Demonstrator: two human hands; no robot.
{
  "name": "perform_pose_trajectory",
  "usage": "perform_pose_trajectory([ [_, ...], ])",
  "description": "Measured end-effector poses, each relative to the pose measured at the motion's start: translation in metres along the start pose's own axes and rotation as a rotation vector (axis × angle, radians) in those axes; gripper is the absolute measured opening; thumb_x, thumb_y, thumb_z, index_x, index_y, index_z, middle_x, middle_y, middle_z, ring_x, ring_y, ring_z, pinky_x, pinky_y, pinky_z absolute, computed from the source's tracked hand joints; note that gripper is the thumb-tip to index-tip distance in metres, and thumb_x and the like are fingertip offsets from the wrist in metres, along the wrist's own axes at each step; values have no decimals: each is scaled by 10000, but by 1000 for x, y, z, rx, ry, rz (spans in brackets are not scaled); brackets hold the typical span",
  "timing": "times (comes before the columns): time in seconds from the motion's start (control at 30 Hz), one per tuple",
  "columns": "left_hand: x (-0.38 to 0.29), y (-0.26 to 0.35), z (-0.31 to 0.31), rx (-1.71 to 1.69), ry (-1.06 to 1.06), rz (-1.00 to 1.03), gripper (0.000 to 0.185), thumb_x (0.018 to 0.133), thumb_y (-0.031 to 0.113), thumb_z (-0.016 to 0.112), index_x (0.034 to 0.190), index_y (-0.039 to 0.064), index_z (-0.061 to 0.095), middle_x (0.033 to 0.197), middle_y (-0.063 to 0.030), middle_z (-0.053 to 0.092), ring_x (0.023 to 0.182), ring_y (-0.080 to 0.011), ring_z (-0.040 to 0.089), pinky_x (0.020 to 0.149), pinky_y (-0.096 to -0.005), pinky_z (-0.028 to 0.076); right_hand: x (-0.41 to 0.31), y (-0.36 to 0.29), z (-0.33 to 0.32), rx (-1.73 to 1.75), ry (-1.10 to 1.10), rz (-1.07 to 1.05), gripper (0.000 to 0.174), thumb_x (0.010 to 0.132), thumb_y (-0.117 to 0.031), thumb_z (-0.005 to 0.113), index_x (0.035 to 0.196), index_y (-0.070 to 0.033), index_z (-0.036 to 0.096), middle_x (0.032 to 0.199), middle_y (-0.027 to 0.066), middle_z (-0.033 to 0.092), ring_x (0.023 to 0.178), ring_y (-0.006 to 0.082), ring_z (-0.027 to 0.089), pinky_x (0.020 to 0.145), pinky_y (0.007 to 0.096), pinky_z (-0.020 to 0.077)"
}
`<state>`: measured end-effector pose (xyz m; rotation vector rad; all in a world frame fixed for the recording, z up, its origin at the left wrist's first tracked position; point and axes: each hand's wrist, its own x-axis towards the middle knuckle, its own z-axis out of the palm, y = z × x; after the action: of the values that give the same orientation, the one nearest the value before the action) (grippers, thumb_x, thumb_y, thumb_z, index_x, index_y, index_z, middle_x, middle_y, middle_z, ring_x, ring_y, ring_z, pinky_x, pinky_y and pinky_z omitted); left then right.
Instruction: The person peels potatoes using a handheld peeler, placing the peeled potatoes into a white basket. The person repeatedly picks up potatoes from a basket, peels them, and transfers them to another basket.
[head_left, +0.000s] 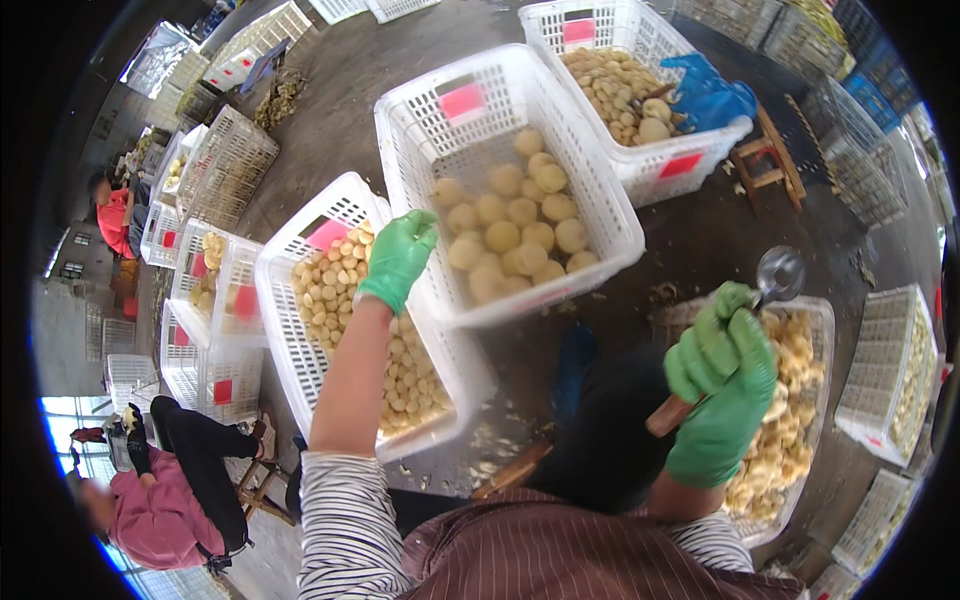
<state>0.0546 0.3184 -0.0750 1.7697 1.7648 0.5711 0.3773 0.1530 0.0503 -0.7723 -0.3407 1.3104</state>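
My left hand (401, 255), in a green rubber glove, is over the gap between two white plastic baskets, its fingers curled; whether it holds anything cannot be told. Under my left forearm, one basket (279, 330) holds many small, pale, rounded pieces (409, 367). The middle basket (491, 56) contains larger peeled, round, pale yellow fruits (502, 235). My right hand (720, 367), gloved the same way, grips a metal spoon-like tool (780, 274) by its wooden handle (667, 416). Beneath that hand is a container (825, 352) full of pale yellow scraps (787, 405).
A further basket (694, 161) at the top holds fruit and a blue plastic bag (709, 94). Beside it stands a wooden stool (769, 161). Stacked crates (885, 375) line the right. At left, a person in pink (161, 510) sits near more baskets; another in red (114, 221) sits beyond.
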Motion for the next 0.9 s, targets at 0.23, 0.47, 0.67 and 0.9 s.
perform_pose_trajectory([
  [0.23,211,-68,77,672,-304,80,382,811,171,614,1189,131,659,1104,-187,669,1016,-353,648,915,-417,508,64,60,21,-37,237,161,211,984,-216,492,1093,-37,515,647,-48,388,474,51,317,409,225,321],
  [0.47,318,-208,171,1184,-580,-84,399,811,233,665,1197,134,664,1264,-170,624,1145,-330,616,947,-439,510,111,74,14,32,177,237,221,973,-209,538,1123,-47,533,695,-25,449,499,69,373,444,229,366],
  [0.67,317,-245,192,1049,-431,-87,386,798,391,736,1127,189,716,1061,-110,717,895,-251,698,735,-399,556,126,72,9,56,238,500,221,969,-208,555,1125,-52,540,718,-15,477,513,77,394,461,232,378],
  [0.9,332,-188,176,973,-478,-152,813,593,233,878,1317,71,544,1217,-168,646,1093,-329,638,922,-404,524,107,92,16,66,221,579,221,965,-206,576,1127,-59,548,744,-3,510,531,87,419,480,236,392],
])
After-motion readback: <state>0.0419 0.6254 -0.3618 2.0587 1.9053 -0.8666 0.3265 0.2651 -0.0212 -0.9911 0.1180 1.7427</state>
